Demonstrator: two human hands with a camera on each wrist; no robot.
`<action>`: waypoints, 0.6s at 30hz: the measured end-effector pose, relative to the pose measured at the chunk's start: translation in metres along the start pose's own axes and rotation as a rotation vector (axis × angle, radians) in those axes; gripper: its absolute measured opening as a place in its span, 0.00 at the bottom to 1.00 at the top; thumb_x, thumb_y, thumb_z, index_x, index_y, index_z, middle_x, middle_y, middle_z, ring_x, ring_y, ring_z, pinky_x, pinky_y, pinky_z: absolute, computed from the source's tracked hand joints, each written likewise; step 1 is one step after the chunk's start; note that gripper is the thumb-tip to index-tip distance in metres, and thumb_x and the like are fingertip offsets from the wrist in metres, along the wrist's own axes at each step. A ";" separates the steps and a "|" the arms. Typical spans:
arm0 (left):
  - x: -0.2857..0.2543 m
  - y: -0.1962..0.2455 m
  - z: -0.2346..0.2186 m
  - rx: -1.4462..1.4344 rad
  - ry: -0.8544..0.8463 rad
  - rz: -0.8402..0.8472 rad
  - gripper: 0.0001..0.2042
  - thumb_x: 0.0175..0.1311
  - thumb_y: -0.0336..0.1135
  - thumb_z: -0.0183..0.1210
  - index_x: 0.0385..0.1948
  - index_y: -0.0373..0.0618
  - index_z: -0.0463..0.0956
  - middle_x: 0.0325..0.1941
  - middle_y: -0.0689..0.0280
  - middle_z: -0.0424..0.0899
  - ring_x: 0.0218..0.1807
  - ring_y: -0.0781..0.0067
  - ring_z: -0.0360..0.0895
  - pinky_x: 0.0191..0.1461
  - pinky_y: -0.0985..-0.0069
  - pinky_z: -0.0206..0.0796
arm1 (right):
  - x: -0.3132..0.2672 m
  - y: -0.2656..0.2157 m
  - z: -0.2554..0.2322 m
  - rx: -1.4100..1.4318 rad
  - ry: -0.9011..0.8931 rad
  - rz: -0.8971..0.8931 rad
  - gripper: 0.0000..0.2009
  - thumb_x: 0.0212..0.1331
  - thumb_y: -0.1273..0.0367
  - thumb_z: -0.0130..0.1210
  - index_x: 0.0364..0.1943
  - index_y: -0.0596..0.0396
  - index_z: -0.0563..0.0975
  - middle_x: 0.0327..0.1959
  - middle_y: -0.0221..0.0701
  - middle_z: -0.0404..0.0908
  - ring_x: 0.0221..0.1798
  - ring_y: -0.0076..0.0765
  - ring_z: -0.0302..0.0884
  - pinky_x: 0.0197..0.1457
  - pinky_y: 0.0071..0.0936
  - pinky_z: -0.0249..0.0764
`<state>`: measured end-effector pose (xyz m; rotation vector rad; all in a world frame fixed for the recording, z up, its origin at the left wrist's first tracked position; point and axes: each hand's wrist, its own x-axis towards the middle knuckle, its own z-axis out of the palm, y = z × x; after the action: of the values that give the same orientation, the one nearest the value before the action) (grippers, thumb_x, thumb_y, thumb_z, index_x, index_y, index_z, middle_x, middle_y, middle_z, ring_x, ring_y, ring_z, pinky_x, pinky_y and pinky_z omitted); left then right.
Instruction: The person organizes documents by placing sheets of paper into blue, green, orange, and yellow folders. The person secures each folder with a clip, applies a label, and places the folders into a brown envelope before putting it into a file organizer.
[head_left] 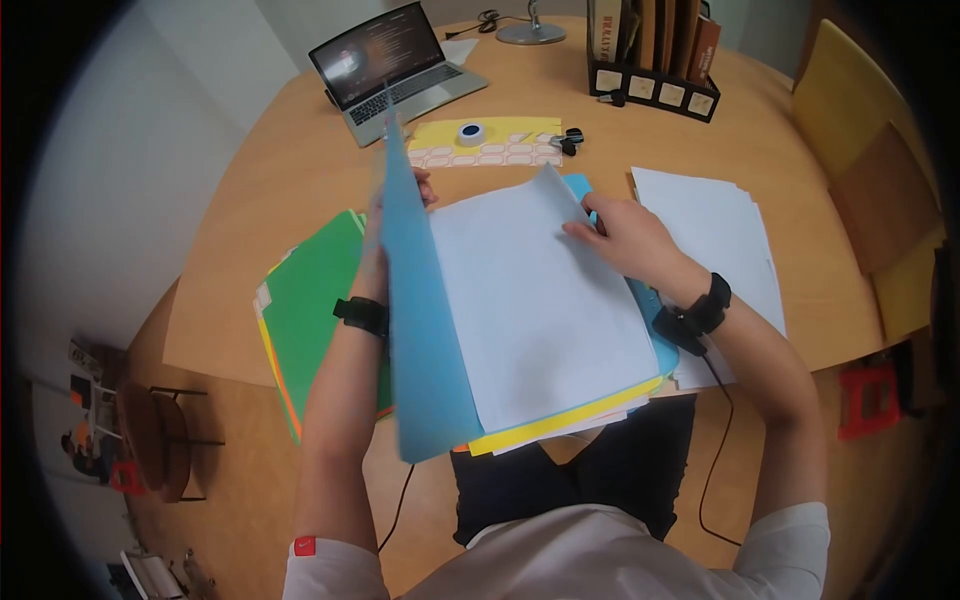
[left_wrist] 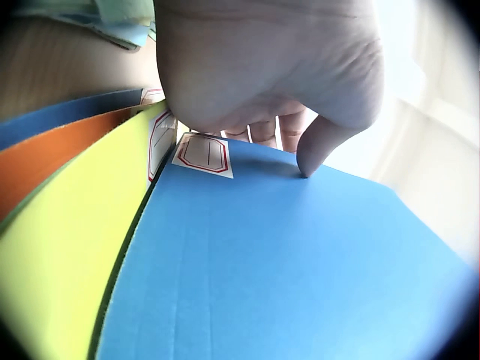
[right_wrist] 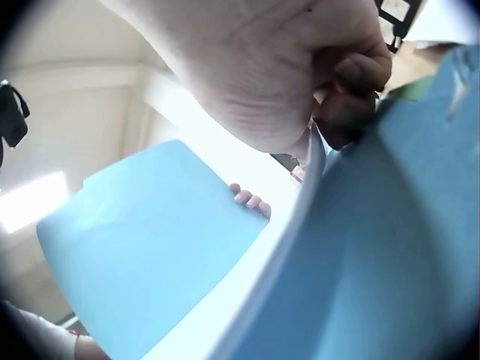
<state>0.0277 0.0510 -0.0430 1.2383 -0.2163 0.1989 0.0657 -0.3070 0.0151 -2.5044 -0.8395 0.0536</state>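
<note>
A blue folder (head_left: 425,340) lies open in front of me, its cover raised nearly upright. My left hand (left_wrist: 270,67) grips the cover's edge, thumb on the outer face and fingertips curled over the inside. Close to that thumb is a red-bordered label (left_wrist: 202,155). Inside the folder rests a stack of white paper (head_left: 540,310). With the thumb and curled fingers my right hand (head_left: 635,240) pinches the stack near its upper right corner, where the sheets lift. Yellow and orange folders (head_left: 570,415) show below the blue one.
Green and other coloured folders (head_left: 315,280) lie at the left. More white paper (head_left: 715,240) is at the right. Farther back are a yellow label sheet (head_left: 430,135), a tape roll (head_left: 471,134), black binder clips (head_left: 570,140), a laptop (head_left: 440,80) and a book rack (head_left: 655,95).
</note>
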 end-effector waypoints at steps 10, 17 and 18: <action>-0.018 0.017 0.065 0.678 0.117 -0.032 0.21 0.65 0.24 0.60 0.60 0.52 0.80 0.52 0.62 0.84 0.57 0.70 0.77 0.61 0.74 0.68 | 0.065 0.043 -0.030 -0.112 0.044 0.069 0.18 0.67 0.55 0.58 0.45 0.56 0.81 0.36 0.44 0.85 0.43 0.51 0.84 0.49 0.43 0.78; -0.016 0.011 0.054 0.907 -0.098 -0.029 0.16 0.67 0.26 0.58 0.54 0.48 0.84 0.51 0.68 0.84 0.46 0.76 0.74 0.49 0.79 0.69 | 0.140 0.082 0.006 -0.195 0.115 -0.088 0.31 0.64 0.55 0.62 0.63 0.65 0.72 0.60 0.50 0.79 0.62 0.52 0.77 0.65 0.39 0.72; -0.015 0.010 0.052 0.925 -0.111 -0.005 0.15 0.68 0.28 0.57 0.54 0.49 0.84 0.51 0.68 0.84 0.47 0.76 0.74 0.50 0.79 0.69 | 0.142 0.080 0.008 -0.147 0.111 -0.053 0.29 0.63 0.56 0.63 0.61 0.64 0.74 0.58 0.49 0.80 0.62 0.52 0.77 0.65 0.40 0.73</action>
<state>0.0075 0.0045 -0.0224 2.1715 -0.2235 0.2348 0.2234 -0.2763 -0.0130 -2.5916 -0.8926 -0.1693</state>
